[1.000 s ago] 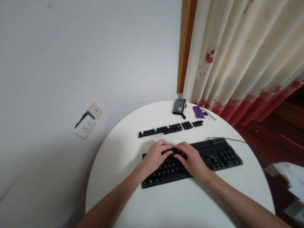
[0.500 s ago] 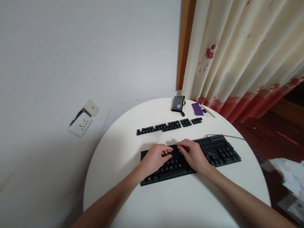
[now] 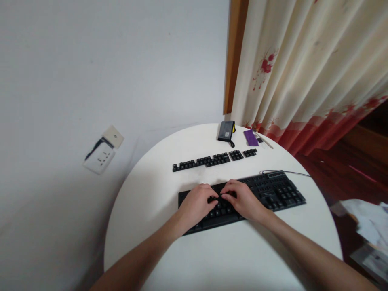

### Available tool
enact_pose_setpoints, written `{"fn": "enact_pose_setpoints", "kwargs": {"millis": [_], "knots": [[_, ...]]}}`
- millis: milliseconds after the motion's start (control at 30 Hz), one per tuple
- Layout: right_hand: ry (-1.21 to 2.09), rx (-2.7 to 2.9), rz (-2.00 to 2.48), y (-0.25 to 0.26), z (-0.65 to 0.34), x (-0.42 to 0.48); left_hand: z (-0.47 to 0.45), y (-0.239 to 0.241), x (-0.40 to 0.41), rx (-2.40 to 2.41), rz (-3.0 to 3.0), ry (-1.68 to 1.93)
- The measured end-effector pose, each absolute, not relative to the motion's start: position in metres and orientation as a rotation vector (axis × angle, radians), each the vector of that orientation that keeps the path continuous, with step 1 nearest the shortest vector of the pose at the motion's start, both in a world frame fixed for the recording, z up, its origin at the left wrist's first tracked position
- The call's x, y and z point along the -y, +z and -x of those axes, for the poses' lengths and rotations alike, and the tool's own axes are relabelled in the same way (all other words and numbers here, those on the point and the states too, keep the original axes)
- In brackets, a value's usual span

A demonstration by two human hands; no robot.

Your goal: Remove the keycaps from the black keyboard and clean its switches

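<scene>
A black keyboard (image 3: 273, 194) lies across the round white table (image 3: 230, 250). Both my hands rest on its left half. My left hand (image 3: 197, 204) is curled, knuckles up, with its fingertips down on the keys. My right hand (image 3: 242, 200) is curled too, its fingers pressed together and pointing left, so both sets of fingertips meet over the same spot. What the fingers hold, if anything, is hidden. Behind the keyboard lies a row of loose black keycaps (image 3: 209, 161) in three groups.
At the table's far edge lie a grey pouch (image 3: 226, 131), a purple item (image 3: 251, 137) and a thin stick (image 3: 265, 141). The keyboard cable (image 3: 287, 173) runs off right. A wall socket (image 3: 101, 155) hangs at left; a curtain (image 3: 303, 72) at right.
The view has drifted slightly. My hands have shifted a little on the keyboard and their fingertips are now closer together. The keyboard and the keycap row have not moved.
</scene>
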State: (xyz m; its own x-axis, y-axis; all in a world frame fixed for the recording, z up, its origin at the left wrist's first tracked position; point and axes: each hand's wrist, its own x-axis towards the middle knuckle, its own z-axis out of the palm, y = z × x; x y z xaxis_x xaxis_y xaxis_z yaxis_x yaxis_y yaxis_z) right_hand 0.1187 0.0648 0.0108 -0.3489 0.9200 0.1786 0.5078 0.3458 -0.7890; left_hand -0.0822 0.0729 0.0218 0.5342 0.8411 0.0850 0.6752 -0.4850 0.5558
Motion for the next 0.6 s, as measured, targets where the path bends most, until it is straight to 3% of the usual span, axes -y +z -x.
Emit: {"fn": "enact_pose_setpoints", "kwargs": {"millis": [600], "knots": [[0.740, 2.042, 1.295, 0.0031, -0.1139, -0.0603, 0.0813, 0.0218, -0.0711, -1.211, -2.314, 0.459]]}}
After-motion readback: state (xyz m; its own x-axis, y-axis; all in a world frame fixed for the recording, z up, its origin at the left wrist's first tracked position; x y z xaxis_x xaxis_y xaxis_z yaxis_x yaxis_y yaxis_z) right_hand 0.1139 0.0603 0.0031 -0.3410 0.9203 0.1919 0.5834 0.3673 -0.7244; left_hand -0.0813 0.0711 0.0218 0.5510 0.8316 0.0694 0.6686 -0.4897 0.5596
